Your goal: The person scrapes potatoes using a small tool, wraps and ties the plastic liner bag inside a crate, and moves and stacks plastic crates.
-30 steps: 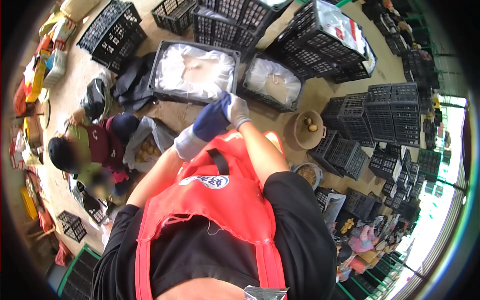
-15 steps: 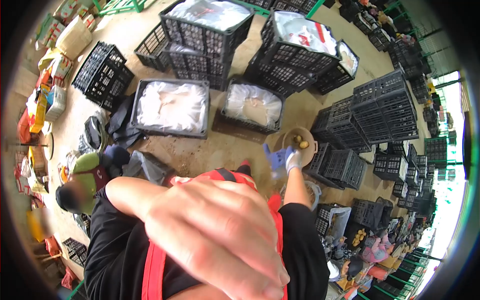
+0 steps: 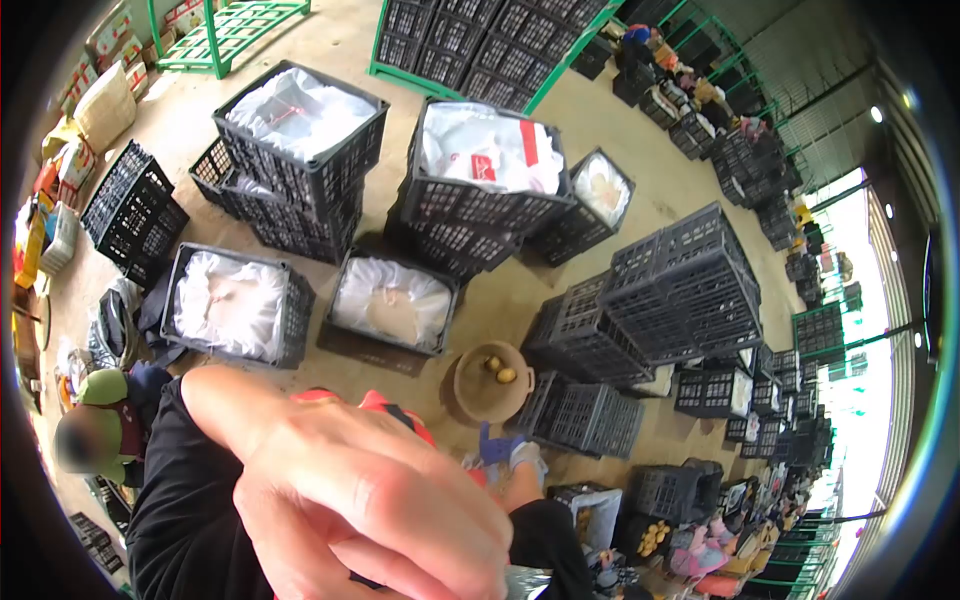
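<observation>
My left hand [image 3: 375, 490] is bare and close to the camera, covering much of the lower middle of the view. Its fingers are curled, and the fingertips and anything inside them are hidden. Below and right, my right hand [image 3: 508, 450] wears a blue and white glove. It is open, thumb and fingers apart, holding nothing I can see. Just beyond it stands a round tan basin [image 3: 462, 385] with a few yellowish, potato-like pieces [image 3: 504, 375] at the bottom. The glove is near the basin's lower rim.
White-lined black crates [image 3: 300, 310] stand ahead, some stacked. Empty-looking black crates [image 3: 680, 290] rise right of the basin. A green metal rack [image 3: 372, 60] holds more crates behind. Another person in green [image 3: 100, 388] is at the left. Piled goods and crates line the far right.
The camera view has swung, so crates and basin appear farther left and lower. My right hand has drawn back from the basin's side towards my body. My left hand's fingers look more curled.
</observation>
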A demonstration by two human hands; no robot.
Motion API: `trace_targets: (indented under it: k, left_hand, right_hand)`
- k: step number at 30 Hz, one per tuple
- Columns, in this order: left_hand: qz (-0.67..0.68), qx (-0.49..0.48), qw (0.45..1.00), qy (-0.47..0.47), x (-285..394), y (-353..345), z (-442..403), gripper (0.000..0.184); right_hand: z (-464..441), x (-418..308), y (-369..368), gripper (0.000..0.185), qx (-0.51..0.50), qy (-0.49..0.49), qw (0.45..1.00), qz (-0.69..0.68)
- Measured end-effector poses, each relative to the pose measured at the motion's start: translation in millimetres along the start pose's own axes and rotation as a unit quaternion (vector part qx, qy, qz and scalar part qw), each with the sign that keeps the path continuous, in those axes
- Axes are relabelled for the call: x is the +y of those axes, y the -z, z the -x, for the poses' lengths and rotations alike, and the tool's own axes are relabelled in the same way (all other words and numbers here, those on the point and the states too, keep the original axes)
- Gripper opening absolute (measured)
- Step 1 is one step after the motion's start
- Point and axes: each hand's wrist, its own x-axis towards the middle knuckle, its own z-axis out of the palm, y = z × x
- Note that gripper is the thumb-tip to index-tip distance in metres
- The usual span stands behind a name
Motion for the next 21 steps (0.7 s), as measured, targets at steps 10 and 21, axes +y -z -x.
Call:
trace_targets:
  k: [10, 21]
  left_hand:
    - [-0.151, 0.012, 0.988, 0.026, 7.4, 41.8, -12.6, 0.018]
    - [-0.053, 0.191, 0.974, -0.112, 3.3, 69.7, -28.8, 0.047]
  right_hand:
    - [36.9, -149.9, 13.6, 0.046, 0.042, 0.117, 0.991, -0.057]
    - [30.8, -174.8, 33.3, 0.049, 0.102, 0.12, 0.987, -0.025]
